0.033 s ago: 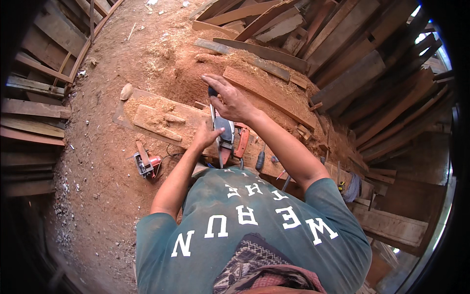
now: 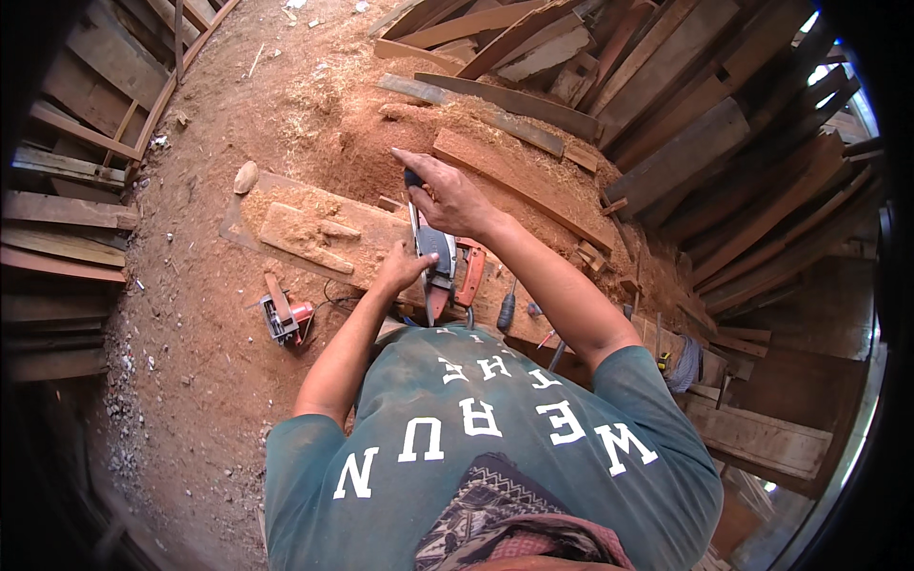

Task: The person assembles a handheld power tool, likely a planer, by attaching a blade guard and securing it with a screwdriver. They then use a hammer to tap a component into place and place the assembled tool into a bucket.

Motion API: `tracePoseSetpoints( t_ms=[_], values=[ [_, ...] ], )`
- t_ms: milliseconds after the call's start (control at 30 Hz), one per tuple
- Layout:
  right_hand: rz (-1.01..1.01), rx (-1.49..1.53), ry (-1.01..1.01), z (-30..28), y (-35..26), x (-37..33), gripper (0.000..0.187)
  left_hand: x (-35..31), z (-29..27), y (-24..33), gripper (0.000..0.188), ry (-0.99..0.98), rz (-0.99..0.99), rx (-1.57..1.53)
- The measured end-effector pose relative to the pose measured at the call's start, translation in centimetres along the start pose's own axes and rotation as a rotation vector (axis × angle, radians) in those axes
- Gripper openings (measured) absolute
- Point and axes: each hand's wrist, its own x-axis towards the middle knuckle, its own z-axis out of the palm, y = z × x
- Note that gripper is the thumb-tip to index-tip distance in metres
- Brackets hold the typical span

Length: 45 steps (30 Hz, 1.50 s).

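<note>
- Your right hand (image 2: 452,195) is wrapped round the dark front knob of the electric planer (image 2: 436,255), index finger stretched out toward the far side.
- Your left hand (image 2: 400,269) presses the planer's left flank; I can't tell whether those fingers are curled or flat.
- Planer sits on the workpiece plank (image 2: 314,233), just left of the red tool (image 2: 470,274).
- Keep the sole flat and pressure even across both hands.
- Mind the cord and the small circular saw (image 2: 284,314) lying near left.
</note>
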Motion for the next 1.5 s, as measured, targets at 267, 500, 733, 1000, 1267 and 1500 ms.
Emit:
tracePoseSetpoints(
  t_ms=[267,500,733,1000,1267,1500],
  values=[
    [-0.123,0.031,0.102,1.2,1.2,0.5,0.046,0.5,2.1,-2.4,0.088,-0.265,-0.223,-0.464],
    [-0.049,-0.08,0.005,0.0,0.6,0.1,0.051,-3.1,-0.1,1.9,0.099,-0.307,-0.336,-0.559],
    [0.079,-0.075,-0.105,-0.2,0.5,0.2,0.054,-3.0,0.2,1.4,0.11,-0.363,-0.381,-0.662],
    [-0.007,0.023,-0.025,-0.1,1.4,0.2,0.048,-3.2,0.4,1.7,0.107,-0.338,-0.316,-0.717],
    [-0.095,0.093,0.082,0.4,0.8,0.4,0.042,-2.8,0.7,1.3,0.105,-0.302,-0.287,-0.695],
    [-0.067,-0.015,0.042,-0.3,1.1,0.2,0.044,-3.1,0.3,1.6,0.102,-0.297,-0.311,-0.661]
  ],
)
